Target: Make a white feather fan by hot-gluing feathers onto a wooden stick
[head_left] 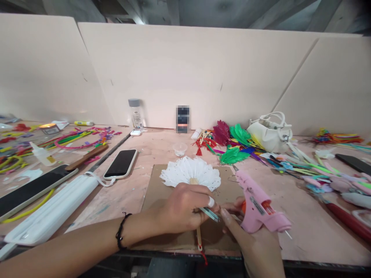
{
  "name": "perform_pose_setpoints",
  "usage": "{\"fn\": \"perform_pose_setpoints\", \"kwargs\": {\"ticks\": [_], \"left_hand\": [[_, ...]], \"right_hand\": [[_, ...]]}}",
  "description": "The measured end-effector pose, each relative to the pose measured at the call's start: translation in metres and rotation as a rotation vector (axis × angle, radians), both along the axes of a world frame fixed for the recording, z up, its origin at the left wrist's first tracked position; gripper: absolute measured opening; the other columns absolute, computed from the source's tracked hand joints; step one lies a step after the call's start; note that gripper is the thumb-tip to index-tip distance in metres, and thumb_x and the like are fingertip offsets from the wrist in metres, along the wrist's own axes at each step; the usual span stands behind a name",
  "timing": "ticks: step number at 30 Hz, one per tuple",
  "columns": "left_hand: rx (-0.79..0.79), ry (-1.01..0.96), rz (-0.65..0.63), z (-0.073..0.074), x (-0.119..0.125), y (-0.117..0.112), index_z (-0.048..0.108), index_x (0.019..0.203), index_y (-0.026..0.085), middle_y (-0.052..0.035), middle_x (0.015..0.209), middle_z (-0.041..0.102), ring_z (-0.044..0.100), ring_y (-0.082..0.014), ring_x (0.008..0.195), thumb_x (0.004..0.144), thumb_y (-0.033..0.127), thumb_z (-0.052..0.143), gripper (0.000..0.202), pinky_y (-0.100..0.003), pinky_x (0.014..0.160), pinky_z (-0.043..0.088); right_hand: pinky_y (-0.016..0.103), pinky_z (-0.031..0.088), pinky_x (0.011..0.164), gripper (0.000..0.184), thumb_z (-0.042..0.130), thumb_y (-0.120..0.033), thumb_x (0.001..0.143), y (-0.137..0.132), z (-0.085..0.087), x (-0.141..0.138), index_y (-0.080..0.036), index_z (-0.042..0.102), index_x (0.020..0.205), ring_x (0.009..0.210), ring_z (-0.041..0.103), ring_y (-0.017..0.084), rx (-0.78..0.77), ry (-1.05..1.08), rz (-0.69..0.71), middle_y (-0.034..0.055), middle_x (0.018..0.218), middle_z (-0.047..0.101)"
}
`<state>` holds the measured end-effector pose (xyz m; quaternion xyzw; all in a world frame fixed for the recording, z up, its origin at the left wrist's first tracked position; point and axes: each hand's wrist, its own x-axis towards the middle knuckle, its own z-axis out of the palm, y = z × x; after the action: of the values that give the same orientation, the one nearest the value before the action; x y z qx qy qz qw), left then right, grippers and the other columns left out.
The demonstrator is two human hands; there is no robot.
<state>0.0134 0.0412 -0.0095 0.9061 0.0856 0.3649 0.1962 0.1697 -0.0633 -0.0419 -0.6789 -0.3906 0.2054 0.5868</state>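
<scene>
The pale wall (179, 69) stands beyond the board, and the pinkish tabletop (307, 235) extends around it on all sides that I can see. The brown board (152, 189) lies at the near edge of this tabletop. Beyond the board and to its right, the white bag (266, 133) sits next to the wall. The white fan (189, 170) lies over the far part of the board; its wooden stick runs toward the near edge, passing below the left hand.

Above the right part of the board is the pink glue gun (255, 200), with its nozzle directed away from the person. The right hand (249, 235) grasps this gun, and its fingers are near the orange trigger. The left hand (185, 208), over the middle of the board, is closed around a pale blue tool (210, 214); I cannot tell if it presses the stick also. The fingertips of both hands come close together, but what is between them is too small to tell.

To the left of the board rests a phone (121, 164). Beyond the board are the clear bottle (136, 116), bright feathers (239, 133) and a small cup (179, 150). At its near edge hangs a red cord (204, 256), tied to the stick.
</scene>
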Motion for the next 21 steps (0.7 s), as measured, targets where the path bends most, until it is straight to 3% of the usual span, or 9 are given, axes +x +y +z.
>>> {"fn": "perform_pose_setpoints", "kwargs": {"ticks": [6, 13, 17, 21], "left_hand": [[0.054, 0.037, -0.003, 0.003, -0.001, 0.000, 0.071, 0.083, 0.015, -0.0037, 0.082, 0.075, 0.068, -0.0121, 0.072, 0.088, 0.009, 0.062, 0.012, -0.020, 0.063, 0.051], [0.182, 0.170, 0.038, 0.014, -0.006, -0.002, 0.068, 0.082, 0.016, -0.0027, 0.080, 0.073, 0.067, -0.0128, 0.069, 0.089, 0.004, 0.051, 0.022, -0.022, 0.059, 0.050], [0.244, 0.189, 0.021, 0.015, -0.007, -0.001, 0.066, 0.082, 0.016, -0.0017, 0.081, 0.074, 0.066, -0.0123, 0.068, 0.089, 0.003, 0.049, 0.023, -0.023, 0.059, 0.049], [0.357, 0.168, 0.027, 0.013, -0.006, 0.000, 0.064, 0.081, 0.016, -0.0016, 0.077, 0.072, 0.066, -0.0125, 0.068, 0.094, 0.004, 0.046, 0.025, -0.024, 0.056, 0.046]], "right_hand": [[0.028, 0.056, 0.053, 0.035, 0.070, -0.052, 0.079, -0.001, 0.004, 0.002, -0.019, 0.064, 0.089, 0.055, 0.068, 0.020, -0.021, -0.090, 0.020, 0.0025, 0.071, 0.071], [0.028, 0.057, 0.054, 0.034, 0.067, -0.051, 0.079, 0.002, -0.002, 0.005, -0.019, 0.065, 0.092, 0.057, 0.068, 0.020, -0.042, -0.138, 0.045, 0.0027, 0.072, 0.070], [0.025, 0.058, 0.052, 0.031, 0.066, -0.048, 0.077, 0.003, 0.003, -0.001, -0.020, 0.062, 0.090, 0.055, 0.066, 0.018, -0.015, -0.012, 0.049, 0.0007, 0.069, 0.066], [0.029, 0.059, 0.050, 0.034, 0.073, -0.046, 0.070, 0.004, 0.008, -0.005, -0.021, 0.059, 0.090, 0.054, 0.067, 0.021, 0.053, 0.160, 0.089, 0.0048, 0.076, 0.071]]}}
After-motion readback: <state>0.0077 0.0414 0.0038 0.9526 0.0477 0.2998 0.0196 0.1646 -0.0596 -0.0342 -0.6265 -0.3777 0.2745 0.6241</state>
